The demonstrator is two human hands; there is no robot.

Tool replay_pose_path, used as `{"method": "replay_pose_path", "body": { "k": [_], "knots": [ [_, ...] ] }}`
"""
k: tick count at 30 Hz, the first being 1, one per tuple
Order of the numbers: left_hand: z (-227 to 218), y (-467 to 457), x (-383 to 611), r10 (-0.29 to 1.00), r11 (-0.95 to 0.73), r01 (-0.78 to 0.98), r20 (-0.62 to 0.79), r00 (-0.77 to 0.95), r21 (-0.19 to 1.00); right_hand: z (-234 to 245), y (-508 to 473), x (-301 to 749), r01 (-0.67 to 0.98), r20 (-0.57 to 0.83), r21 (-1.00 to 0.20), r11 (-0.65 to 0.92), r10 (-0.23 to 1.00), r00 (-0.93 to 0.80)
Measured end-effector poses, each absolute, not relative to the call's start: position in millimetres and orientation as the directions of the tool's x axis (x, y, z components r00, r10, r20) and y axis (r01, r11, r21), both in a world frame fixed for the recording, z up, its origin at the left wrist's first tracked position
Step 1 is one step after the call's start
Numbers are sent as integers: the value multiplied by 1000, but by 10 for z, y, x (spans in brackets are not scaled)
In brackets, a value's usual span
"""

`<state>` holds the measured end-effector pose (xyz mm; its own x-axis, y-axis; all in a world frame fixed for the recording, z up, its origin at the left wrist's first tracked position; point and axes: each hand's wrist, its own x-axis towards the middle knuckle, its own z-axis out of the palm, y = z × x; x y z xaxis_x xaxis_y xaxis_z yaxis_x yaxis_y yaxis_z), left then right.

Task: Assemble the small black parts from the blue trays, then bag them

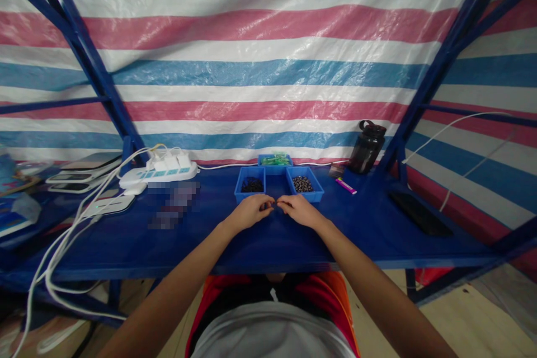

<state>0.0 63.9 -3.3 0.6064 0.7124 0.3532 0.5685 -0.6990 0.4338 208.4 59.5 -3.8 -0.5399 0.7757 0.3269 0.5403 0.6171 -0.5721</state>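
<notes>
My left hand (254, 211) and my right hand (297, 210) meet fingertip to fingertip over the blue tabletop, just in front of the bins. Both are closed in a pinch. Whatever sits between the fingers is too small to make out. Just beyond my left hand is a blue bin (238, 190) of small black parts (252, 184). Beyond my right hand stands another blue bin (318, 194) with small dark and silvery pieces (302, 183). A third blue bin (274, 169) behind them holds green-wrapped items (275, 160).
At the left lie a white power strip (176, 173) with plugged-in chargers, loose white cables (79, 224) and stacked devices (86, 170). On the right are a dark bottle (366, 148), a purple packet (346, 185) and a black flat object (419, 213). Blue frame posts (436, 72) flank the table.
</notes>
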Motion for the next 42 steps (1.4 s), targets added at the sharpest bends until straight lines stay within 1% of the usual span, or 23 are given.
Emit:
{"method": "replay_pose_path", "body": {
  "k": [6,10,15,18,21,25,33,39,42],
  "knots": [
    [7,593,5,665,-747,546,416,621,379,-35,557,2052,512,312,-581,632,755,-577],
    [20,574,3,645,-764,535,418,639,360,-47,564,2054,510,299,-599,618,763,-573],
    [28,602,-5,722,-692,608,362,590,389,-45,566,2067,549,288,-597,585,795,-534],
    [10,623,-3,760,-650,647,320,566,399,-28,559,2067,601,326,-559,572,817,-475],
    [-9,615,10,772,-635,669,280,571,386,-16,549,2055,620,371,-514,593,805,-463],
    [-10,579,33,763,-644,672,243,599,366,-17,532,2035,602,391,-499,624,782,-486],
    [-11,578,30,797,-603,706,234,558,371,-27,549,2054,592,389,-525,611,791,-472],
    [-18,613,17,805,-593,694,269,529,408,-78,589,2066,556,308,-593,583,802,-512],
    [-21,613,20,786,-616,654,286,548,440,-97,594,2064,559,293,-595,578,803,-519]
  ]
}}
